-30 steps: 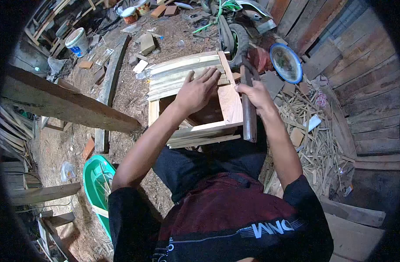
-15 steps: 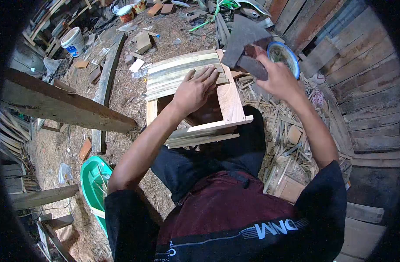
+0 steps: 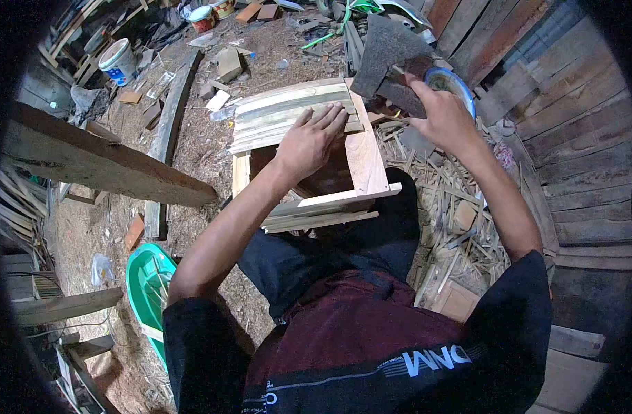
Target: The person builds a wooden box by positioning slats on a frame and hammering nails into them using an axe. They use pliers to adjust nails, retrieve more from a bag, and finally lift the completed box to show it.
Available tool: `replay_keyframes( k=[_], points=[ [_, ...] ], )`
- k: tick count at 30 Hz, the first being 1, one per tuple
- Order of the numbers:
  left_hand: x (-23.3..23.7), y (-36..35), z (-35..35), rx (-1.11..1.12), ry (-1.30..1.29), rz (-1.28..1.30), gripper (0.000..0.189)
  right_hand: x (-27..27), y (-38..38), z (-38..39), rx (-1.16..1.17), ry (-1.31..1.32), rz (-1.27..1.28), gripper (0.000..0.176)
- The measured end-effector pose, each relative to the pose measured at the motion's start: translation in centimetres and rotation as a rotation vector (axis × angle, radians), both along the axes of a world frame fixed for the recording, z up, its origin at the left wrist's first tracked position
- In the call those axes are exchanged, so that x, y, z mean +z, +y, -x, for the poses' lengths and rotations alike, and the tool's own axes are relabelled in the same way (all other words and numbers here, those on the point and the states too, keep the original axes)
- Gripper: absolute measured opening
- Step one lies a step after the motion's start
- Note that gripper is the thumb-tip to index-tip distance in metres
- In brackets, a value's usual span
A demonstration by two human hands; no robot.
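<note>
While the left hand [image 3: 308, 143] lies palm down across the slats [image 3: 261, 131], fingers together or only slightly parted, the right hand [image 3: 448, 117] holds a broad dark blade [image 3: 393, 50] out to the side. Wooden box [image 3: 241, 174] sits in front of the person's body, near side by the dark trousers [image 3: 399, 214]; the legs probably help brace it, though the contact underneath is hidden.

Left hand presses nothing between the fingers; its flat placement near the slats' right ends seems meant to steady them where they meet the wide end board [image 3: 366, 162]. Wrist crosses the uncovered opening [image 3: 340, 176], so the hand bears on the covered part.

Right hand is closed, thumb and fingers gripping the tool near its reddish-brown part; exact finger wrap and handle cannot be told. Blade shows its flat face near the box's far right corner, likely angled out to leave the left fingers room. Thin wood scraps [image 3: 433, 200] lie on the right, a green tub [image 3: 145, 276] on the left.
</note>
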State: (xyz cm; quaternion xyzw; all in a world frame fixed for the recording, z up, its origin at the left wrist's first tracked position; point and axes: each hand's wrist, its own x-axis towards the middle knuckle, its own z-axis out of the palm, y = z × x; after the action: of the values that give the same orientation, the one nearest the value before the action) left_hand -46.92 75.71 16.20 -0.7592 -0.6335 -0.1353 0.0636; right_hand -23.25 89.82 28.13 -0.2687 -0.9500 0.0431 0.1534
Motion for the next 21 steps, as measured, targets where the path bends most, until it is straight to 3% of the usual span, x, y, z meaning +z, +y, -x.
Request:
replay_keyframes(
  k=[6, 12, 15, 18, 21],
  points=[
    [0.1, 0.1, -0.2, 0.028, 0.012, 0.01, 0.066, -2.1, -0.6, -0.4, 0.014, -0.18, 0.037, 0.055],
    [0.0, 0.0, -0.2, 0.022, 0.018, -0.004, 0.063, -0.9, -0.6, -0.2, -0.076, 0.04, 0.102, 0.055],
    [0.2, 0.0, -0.4, 0.021, 0.01, -0.006, 0.061, -1.1, -1.0, -0.4, -0.101, -0.088, 0.082, 0.058],
    [0.3, -0.1, -0.5, 0.03, 0.006, 0.011, 0.059, -2.8, -0.6, -0.6, 0.029, -0.157, -0.019, 0.057],
    [0.3, -0.1, -0.5, 0.033, 0.0, 0.006, 0.058, -1.8, -0.3, -0.2, -0.063, -0.118, 0.018, 0.056]
  ],
)
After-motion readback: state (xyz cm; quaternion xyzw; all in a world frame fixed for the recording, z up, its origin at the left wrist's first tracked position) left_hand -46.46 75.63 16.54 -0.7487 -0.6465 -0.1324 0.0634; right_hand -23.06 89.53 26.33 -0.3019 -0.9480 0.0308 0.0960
